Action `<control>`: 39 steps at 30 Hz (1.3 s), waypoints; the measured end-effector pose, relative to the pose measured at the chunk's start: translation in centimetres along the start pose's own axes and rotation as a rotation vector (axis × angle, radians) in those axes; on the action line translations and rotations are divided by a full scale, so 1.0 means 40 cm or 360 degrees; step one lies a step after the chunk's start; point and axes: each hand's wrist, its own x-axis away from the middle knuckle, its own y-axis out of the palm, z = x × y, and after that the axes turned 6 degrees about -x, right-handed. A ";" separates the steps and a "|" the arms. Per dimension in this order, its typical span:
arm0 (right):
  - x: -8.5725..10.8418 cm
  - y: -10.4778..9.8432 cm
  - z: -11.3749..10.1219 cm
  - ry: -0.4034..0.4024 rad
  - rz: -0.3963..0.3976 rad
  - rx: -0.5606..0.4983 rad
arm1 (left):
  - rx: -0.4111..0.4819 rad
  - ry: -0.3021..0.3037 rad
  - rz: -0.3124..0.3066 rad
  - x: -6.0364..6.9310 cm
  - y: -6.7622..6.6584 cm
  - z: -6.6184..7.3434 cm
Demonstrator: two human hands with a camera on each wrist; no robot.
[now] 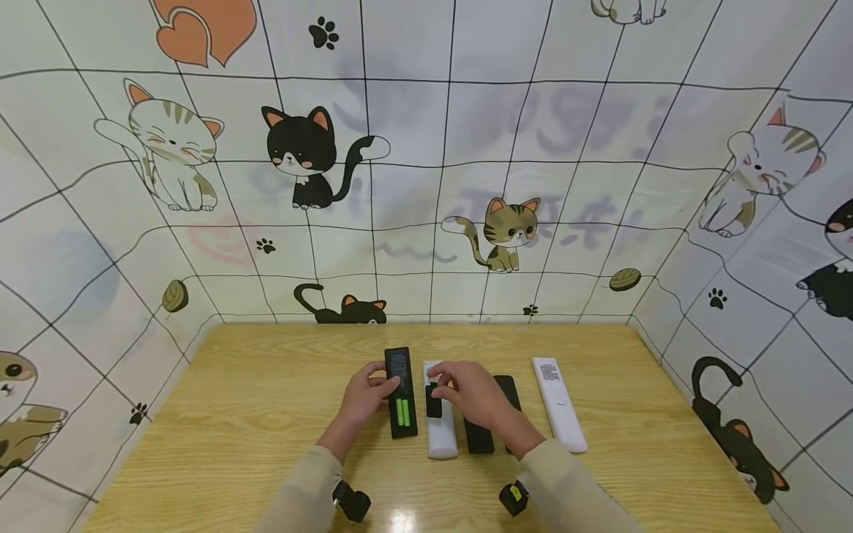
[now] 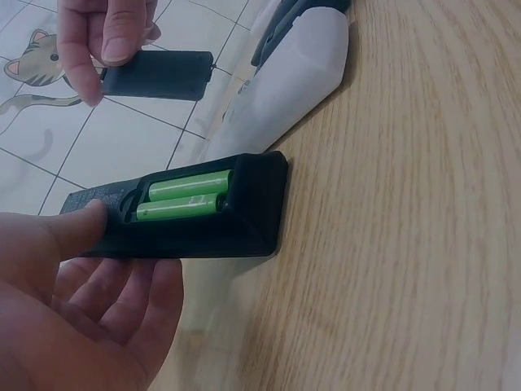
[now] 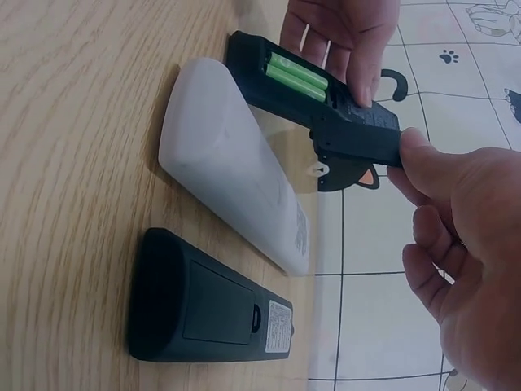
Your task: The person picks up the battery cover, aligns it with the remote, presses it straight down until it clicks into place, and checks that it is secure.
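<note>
My left hand [image 1: 365, 396] grips a black remote control [image 1: 398, 370], its back turned up and its battery compartment uncovered. Two green batteries [image 2: 186, 195] lie side by side in that compartment. Between thumb and fingers, my right hand [image 1: 474, 392] pinches a black battery cover [image 2: 159, 75]. The cover is held off the remote's open compartment, on its right in the head view, above a white remote control [image 3: 232, 159]. In the left wrist view the thumb lies on the remote's back, with fingers beneath it.
Right of the white remote, a black remote control [image 3: 216, 301] lies back up on the wooden table [image 1: 280, 370]. Another black remote [image 1: 508, 389] is partly hidden by my right arm. Farther right lies a second white remote [image 1: 560, 403]. A cat-patterned cloth [image 1: 413, 185] surrounds the table.
</note>
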 end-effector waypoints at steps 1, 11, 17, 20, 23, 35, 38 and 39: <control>0.000 0.002 0.000 -0.0011 0.0004 0.0001 | -0.0006 0.0003 0.0000 0.000 0.000 0.000; -0.010 0.027 -0.017 -0.0068 0.0071 0.0038 | -0.0067 0.0019 0.0011 -0.008 0.002 -0.003; -0.021 0.057 -0.031 -0.0119 0.0131 0.0092 | -0.0113 0.0039 0.0018 -0.012 0.002 -0.010; -0.026 0.074 -0.036 -0.0140 0.0145 0.0113 | -0.0113 0.0042 0.0023 -0.012 0.001 -0.010; -0.028 0.089 -0.040 -0.0160 0.0154 0.0115 | -0.0107 0.0054 0.0023 -0.008 0.001 -0.006; -0.033 0.106 -0.053 -0.0202 0.0215 0.0162 | -0.0131 0.0089 0.0005 -0.008 0.002 -0.007; -0.037 0.113 -0.047 -0.0207 0.0229 0.0180 | -0.0137 0.0086 0.0007 -0.009 0.002 -0.008; -0.038 0.116 -0.045 -0.0210 0.0233 0.0187 | -0.0138 0.0086 0.0009 -0.009 0.002 -0.008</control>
